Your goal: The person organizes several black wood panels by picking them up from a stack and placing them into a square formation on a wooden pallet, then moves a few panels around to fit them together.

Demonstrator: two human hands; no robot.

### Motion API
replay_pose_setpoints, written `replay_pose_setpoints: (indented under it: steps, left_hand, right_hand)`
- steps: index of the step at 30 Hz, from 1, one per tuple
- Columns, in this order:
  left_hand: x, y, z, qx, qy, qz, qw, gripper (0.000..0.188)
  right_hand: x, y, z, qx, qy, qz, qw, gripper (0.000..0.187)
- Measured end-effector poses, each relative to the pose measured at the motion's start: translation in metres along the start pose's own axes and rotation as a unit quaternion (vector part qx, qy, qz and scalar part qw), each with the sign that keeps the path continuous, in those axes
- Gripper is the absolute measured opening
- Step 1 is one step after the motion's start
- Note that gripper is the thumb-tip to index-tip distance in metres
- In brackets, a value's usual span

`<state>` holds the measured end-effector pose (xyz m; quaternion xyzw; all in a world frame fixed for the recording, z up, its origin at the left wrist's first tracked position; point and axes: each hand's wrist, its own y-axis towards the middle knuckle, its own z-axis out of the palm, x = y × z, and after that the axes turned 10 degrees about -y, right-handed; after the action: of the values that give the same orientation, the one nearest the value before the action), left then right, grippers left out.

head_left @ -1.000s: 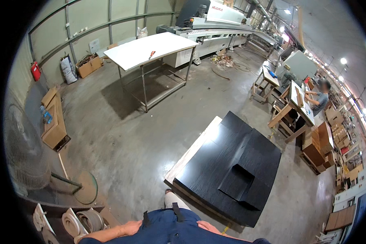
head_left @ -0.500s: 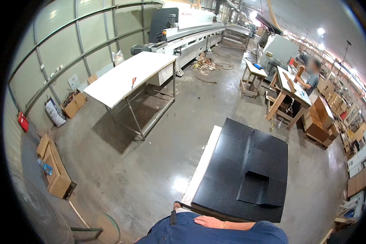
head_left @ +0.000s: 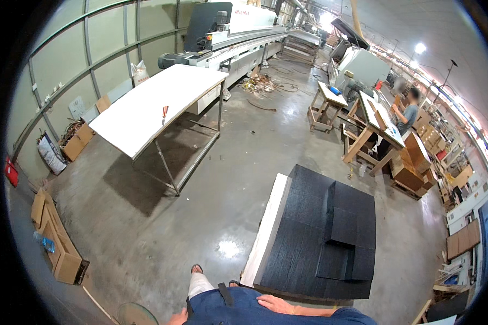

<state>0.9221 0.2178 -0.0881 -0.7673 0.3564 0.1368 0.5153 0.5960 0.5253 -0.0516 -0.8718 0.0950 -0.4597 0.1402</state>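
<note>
At the lower edge, my right hand [head_left: 275,304] rests flat against the front of my dark blue top [head_left: 238,306], with nothing visible in it. My left hand [head_left: 178,316] hangs by my left side, mostly cut off, so its fingers cannot be made out. Just ahead and right of me lies a stack of black panels [head_left: 303,238] on a pale base [head_left: 268,230]. A shorter raised pile of the panels stands on its right part. Neither hand touches the stack.
A white-topped table [head_left: 162,100] with a red-handled tool [head_left: 164,114] stands left, a long machine [head_left: 244,38] behind it. Open cardboard boxes [head_left: 59,238] lie far left. At the right, a person [head_left: 408,116] works at a wooden bench [head_left: 379,122]; wooden boxes [head_left: 412,162] stand nearby.
My view has shifted, moving the tables and machine left in the picture. My left hand and a sandalled foot have come into view. My right hand stays on my top.
</note>
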Motion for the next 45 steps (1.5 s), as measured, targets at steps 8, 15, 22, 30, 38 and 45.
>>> replay_pose_setpoints:
  steps: [8, 15, 22, 30, 38, 45]
  left_hand:
    - [0.023, 0.057, -0.126, 0.041, 0.080, 0.050, 0.995, 0.050]
    - [0.047, 0.086, -0.205, 0.113, 0.138, 0.098, 0.979, 0.051]
    - [0.015, 0.127, -0.263, 0.190, 0.162, 0.132, 0.959, 0.060]
    - [-0.015, 0.198, -0.339, 0.218, 0.175, 0.223, 0.934, 0.063]
    - [-0.052, 0.298, -0.402, 0.262, 0.141, 0.039, 0.954, 0.051]
    - [-0.144, 0.383, -0.458, 0.281, 0.171, 0.035, 0.944, 0.045]
  right_hand:
    - [0.023, 0.082, -0.028, -0.149, -0.067, -0.133, 0.978, 0.058]
    - [0.042, 0.125, -0.017, -0.148, -0.013, -0.092, 0.985, 0.051]
    - [0.075, 0.152, -0.036, -0.165, -0.056, 0.079, 0.982, 0.042]
    - [0.063, 0.213, -0.112, -0.208, -0.071, 0.044, 0.975, 0.043]
    - [-0.018, 0.279, -0.199, -0.281, -0.132, -0.066, 0.948, 0.056]
    - [-0.075, 0.286, -0.228, -0.212, 0.070, 0.145, 0.964, 0.041]
